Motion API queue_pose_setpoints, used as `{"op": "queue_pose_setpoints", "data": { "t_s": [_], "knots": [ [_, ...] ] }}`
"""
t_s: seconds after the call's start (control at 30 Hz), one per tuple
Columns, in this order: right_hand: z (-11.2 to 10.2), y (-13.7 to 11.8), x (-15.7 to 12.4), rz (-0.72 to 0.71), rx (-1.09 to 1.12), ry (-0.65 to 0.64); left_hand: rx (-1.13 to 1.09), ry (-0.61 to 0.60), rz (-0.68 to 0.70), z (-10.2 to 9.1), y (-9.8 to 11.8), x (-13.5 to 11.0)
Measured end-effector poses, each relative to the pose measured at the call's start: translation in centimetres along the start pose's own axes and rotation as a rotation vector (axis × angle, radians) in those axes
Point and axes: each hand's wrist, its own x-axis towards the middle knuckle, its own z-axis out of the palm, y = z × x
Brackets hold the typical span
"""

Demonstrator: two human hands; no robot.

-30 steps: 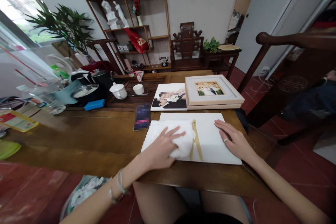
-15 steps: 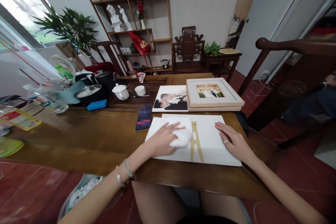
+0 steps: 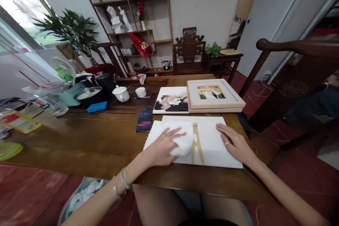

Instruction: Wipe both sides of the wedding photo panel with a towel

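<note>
A white board (image 3: 214, 152) lies near the table's front edge, with a yellowish A-shaped figure (image 3: 196, 146) on its face. Over the board's left part is a white cloth (image 3: 185, 144), its left edge reaching past the board. My left hand (image 3: 164, 146) is on the cloth, fingers spread over it, some cloth bunched between thumb and fingers; the thumb is partly hidden. Against the board's right side rests my right hand (image 3: 235, 143), flat with fingers stretched out and a ring on one, holding nothing. A dark phone (image 3: 144, 119) lies just left of the board's far corner.
Behind the board lie a photo panel (image 3: 171, 100) and stacked picture frames (image 3: 215, 104). A white lidded cup (image 3: 121, 93), a small bowl (image 3: 141, 92) and a blue sponge (image 3: 97, 106) sit further left. A dark wooden chair (image 3: 291, 81) stands at the right.
My left hand has shifted slightly toward me and left with the cloth, whose left edge now extends further over the table. My right hand stays at the board's right side.
</note>
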Motion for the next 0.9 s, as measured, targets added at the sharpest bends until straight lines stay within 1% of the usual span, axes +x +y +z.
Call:
{"op": "queue_pose_setpoints", "data": {
  "t_s": [0.07,0.13,0.23,0.33,0.5,0.57,0.63,0.7,0.77,0.9],
  "knots": [
    [0.0,0.0,0.0,0.0,0.002,0.004,-0.006,-0.024,0.037,0.2,1.3,-1.5],
    [0.0,0.0,0.0,0.001,0.004,0.008,-0.007,-0.041,0.054,0.3,2.0,-2.5],
    [0.1,0.1,-0.1,-0.002,0.008,0.014,-0.008,-0.036,0.046,0.2,1.8,-2.4],
    [0.1,0.1,0.0,-0.004,0.012,0.02,-0.01,0.007,0.029,0.1,0.1,-0.8],
    [0.0,0.0,0.0,-0.008,0.004,0.011,0.016,0.09,-0.053,-0.2,-3.5,3.2],
    [0.0,0.0,0.0,-0.004,0.004,0.007,0.028,0.117,-0.087,-0.3,-4.4,4.3],
    [-0.1,-0.1,0.0,0.002,0.012,0.01,0.033,0.129,-0.095,-0.3,-4.7,4.8],
    [-0.1,-0.1,0.0,0.005,0.024,0.017,0.027,0.123,-0.079,-0.1,-4.4,4.5],
    [0.0,0.0,0.0,0.004,0.031,0.019,0.012,0.101,-0.06,0.1,-3.4,3.4],
    [0.0,0.0,0.1,-0.003,0.025,0.019,-0.02,0.033,0.003,0.5,0.2,-0.3]
  ]
}}
